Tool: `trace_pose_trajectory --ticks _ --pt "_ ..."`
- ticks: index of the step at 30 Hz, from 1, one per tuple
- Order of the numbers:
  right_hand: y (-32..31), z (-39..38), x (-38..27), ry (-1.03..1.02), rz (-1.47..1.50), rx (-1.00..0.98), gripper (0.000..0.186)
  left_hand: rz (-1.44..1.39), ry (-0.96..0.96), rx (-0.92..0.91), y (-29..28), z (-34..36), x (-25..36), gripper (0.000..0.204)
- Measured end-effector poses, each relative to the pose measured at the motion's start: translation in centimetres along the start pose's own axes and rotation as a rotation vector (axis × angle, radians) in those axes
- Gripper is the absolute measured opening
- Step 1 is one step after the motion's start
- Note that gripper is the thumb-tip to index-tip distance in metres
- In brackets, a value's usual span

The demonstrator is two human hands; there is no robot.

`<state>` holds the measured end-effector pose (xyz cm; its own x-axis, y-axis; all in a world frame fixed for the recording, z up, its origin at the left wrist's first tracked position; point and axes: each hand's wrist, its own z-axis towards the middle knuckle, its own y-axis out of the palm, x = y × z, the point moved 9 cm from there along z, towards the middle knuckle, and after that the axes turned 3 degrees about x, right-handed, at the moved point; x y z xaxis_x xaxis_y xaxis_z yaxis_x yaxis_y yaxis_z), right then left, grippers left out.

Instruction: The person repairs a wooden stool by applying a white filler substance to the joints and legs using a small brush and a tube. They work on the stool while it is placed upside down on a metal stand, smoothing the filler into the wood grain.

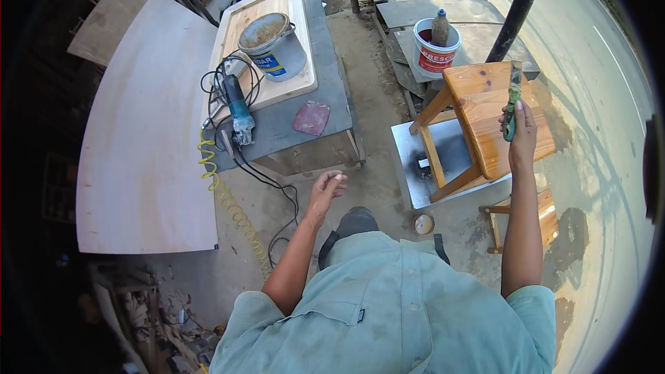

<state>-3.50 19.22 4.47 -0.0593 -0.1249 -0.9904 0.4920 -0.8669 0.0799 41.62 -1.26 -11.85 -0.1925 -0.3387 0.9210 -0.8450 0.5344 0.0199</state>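
My right hand [521, 121] grips a green-handled putty knife [514, 82], its blade upright and smeared, held over the varnished wooden stool [480, 97]. The stool stands on a pale board with a dark stained middle [405, 166]. My left hand [325, 190] is closed in a loose pinch below the grey table's front edge; I cannot make out what, if anything, is between the fingertips. A small tub of pale paste [424, 224] sits on the ground beside my feet, near a second, low wooden stool [546, 218].
Left, a grey table [284, 131] holds a wooden panel [305, 62], grey bucket [289, 62], angle grinder [238, 107] and red pad [312, 116]. Cables and a yellow coiled hose [235, 204] trail down beside a leaning board [138, 138]. Behind the stool: white bucket [436, 62], black post [516, 7]; road rightward.
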Motion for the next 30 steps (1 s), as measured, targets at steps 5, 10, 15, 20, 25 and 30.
trace_pose_trajectory --ticks 5,10,15,20,25,30 --pt "9.4 -15.7 0.2 0.129 0.076 -0.142 0.032 0.103 0.075 -0.807 15.4 -1.1 6.8 0.053" --pt "14.6 -23.6 8.0 0.156 -0.04 0.018 0.023 -0.034 -0.221 -1.077 17.8 -2.7 3.6 0.064" --pt "14.7 -27.1 12.7 0.342 -0.234 0.086 0.027 -0.032 -0.247 -0.927 14.9 3.4 -2.4 0.046" --pt "7.6 -32.3 21.3 0.529 -0.071 0.495 0.03 -0.064 0.019 -0.519 16.0 15.6 -1.4 0.031" --pt "-2.3 -40.4 39.3 0.691 -0.383 0.626 0.024 -0.151 0.236 -0.401 20.6 26.8 -1.1 0.052" --pt "-8.8 -42.4 54.2 0.829 -0.799 0.65 0.02 -0.089 0.61 -0.445 27.1 30.2 0.3 0.039"
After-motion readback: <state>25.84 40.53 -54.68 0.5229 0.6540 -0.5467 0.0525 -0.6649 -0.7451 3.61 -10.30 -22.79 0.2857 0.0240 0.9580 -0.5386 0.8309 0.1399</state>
